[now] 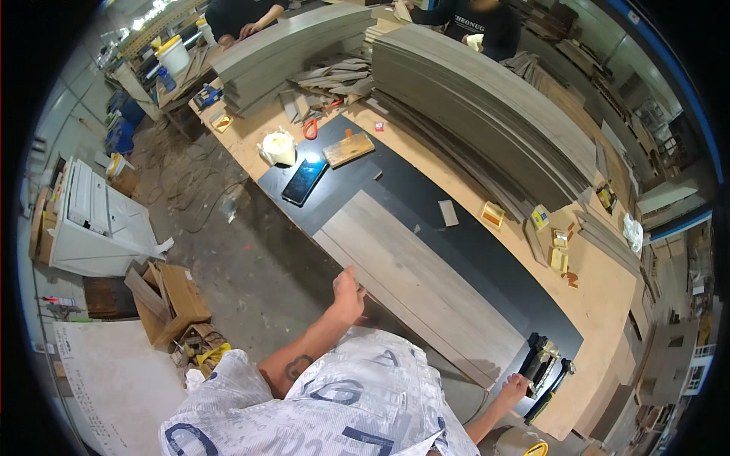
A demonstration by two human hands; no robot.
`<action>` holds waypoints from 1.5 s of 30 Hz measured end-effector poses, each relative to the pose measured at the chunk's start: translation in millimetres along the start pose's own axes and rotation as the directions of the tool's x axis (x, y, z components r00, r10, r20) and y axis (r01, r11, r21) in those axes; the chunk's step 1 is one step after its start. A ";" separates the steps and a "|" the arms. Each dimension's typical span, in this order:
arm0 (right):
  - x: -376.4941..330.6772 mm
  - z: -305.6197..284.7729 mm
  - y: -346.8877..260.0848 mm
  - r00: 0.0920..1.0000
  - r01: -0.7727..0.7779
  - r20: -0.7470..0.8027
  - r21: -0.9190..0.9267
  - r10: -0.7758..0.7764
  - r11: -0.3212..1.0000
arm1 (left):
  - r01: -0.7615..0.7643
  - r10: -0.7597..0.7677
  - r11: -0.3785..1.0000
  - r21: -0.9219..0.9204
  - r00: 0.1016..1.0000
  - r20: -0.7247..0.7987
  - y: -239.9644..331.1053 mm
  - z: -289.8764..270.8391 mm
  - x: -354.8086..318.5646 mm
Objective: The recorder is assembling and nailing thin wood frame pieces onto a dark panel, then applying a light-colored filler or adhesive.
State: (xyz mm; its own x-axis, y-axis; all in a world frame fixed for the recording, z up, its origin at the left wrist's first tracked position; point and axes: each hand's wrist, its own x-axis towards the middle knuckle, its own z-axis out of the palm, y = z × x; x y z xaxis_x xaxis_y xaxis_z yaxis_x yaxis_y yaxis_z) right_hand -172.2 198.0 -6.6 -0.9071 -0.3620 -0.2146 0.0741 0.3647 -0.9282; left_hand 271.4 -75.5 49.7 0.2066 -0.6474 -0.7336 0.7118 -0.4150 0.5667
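White short-sleeved shirt (334, 403) with grey-blue lettering print; dark tattoo (295, 368) on left forearm; bare forearms

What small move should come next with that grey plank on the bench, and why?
Probably a short lift or slide of the grey plank. The left hand grips its near edge and the right hand is at its far end, beside black tools. It lies flat on the black mat, with both hands placed to carry it.

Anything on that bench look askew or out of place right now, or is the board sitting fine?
The long grey plank lies flat on the black mat, with the left hand at its near edge and the right hand by its end. Small offcuts lie loose on the mat, and a phone rests near the mat's edge.
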 end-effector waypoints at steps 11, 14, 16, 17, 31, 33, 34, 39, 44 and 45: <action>6.1 22.6 -2.5 0.984 0.174 0.049 -0.444 -0.170 0.879 | -0.054 0.055 0.997 0.051 0.998 -0.027 -19.9 19.6 -32.8; 6.0 22.3 -18.3 0.991 0.129 0.087 -0.387 -0.103 0.913 | -0.094 0.084 0.971 0.222 0.995 0.051 -15.9 -2.0 -14.5; 9.2 20.0 -20.2 0.993 0.093 0.097 -0.332 -0.064 0.939 | -0.194 0.215 0.871 0.451 0.977 0.006 -4.9 -9.8 9.4; 15.9 20.7 -19.0 0.987 0.127 0.138 -0.361 -0.082 0.924 | -0.392 0.440 0.746 0.538 0.897 0.043 0.9 -21.0 36.6; 52.2 47.2 -22.4 0.977 0.184 0.037 -0.630 -0.208 0.755 | -0.671 0.412 -0.142 0.728 0.629 0.660 85.6 17.6 151.9; 50.7 48.6 -19.6 0.973 0.172 0.004 -0.686 -0.233 0.707 | -0.653 0.433 -0.125 0.747 0.642 0.633 87.8 21.6 146.7; 51.7 47.5 -19.3 0.968 0.179 -0.004 -0.688 -0.251 0.703 | -0.657 0.429 -0.132 0.742 0.637 0.641 86.3 20.8 143.1; 58.5 39.9 -13.2 0.967 0.147 -0.026 -0.758 -0.254 0.636 | -0.671 0.511 -0.267 0.692 0.510 0.692 77.2 20.3 152.5; 93.0 21.9 13.3 0.950 0.250 0.105 -0.816 -0.293 0.521 | -0.615 0.315 -0.273 0.740 0.670 0.672 85.1 27.5 169.5; 105.6 21.2 4.6 0.962 0.274 0.243 -0.871 -0.127 0.409 | -0.599 0.282 -0.308 0.739 0.685 0.672 86.0 26.7 187.8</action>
State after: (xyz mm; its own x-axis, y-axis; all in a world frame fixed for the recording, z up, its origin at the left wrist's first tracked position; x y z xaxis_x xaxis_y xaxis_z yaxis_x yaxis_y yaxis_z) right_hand -258.8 143.3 -40.0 -0.7813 -0.6027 -0.1622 -0.5787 0.7969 -0.1735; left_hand 353.5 -249.9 -29.3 -0.1092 -0.9899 -0.0906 -0.8391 0.0429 0.5424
